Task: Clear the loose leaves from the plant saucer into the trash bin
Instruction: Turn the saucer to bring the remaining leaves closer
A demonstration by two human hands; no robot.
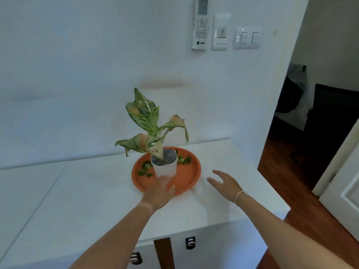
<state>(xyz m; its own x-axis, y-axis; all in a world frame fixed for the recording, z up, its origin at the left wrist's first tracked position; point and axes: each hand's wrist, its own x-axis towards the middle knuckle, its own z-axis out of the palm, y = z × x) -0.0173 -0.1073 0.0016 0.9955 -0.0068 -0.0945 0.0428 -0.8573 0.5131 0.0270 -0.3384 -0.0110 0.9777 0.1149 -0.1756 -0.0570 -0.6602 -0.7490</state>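
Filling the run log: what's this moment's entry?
left hand grips pot | right hand open, beside saucer | leaves in saucer

A white worktop [97, 191] stands against a pale wall [77, 65]. On the wall hang a white remote control [201, 23] in a holder, a small control panel [221, 32] just beside it, and a double light switch [247, 38]. Two dark knobs [190, 242] show on the cabinet front. At right, a doorway [310, 123] opens onto a wooden floor [287, 162].

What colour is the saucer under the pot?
Orange, terracotta-like: the saucer, seen in the head view.
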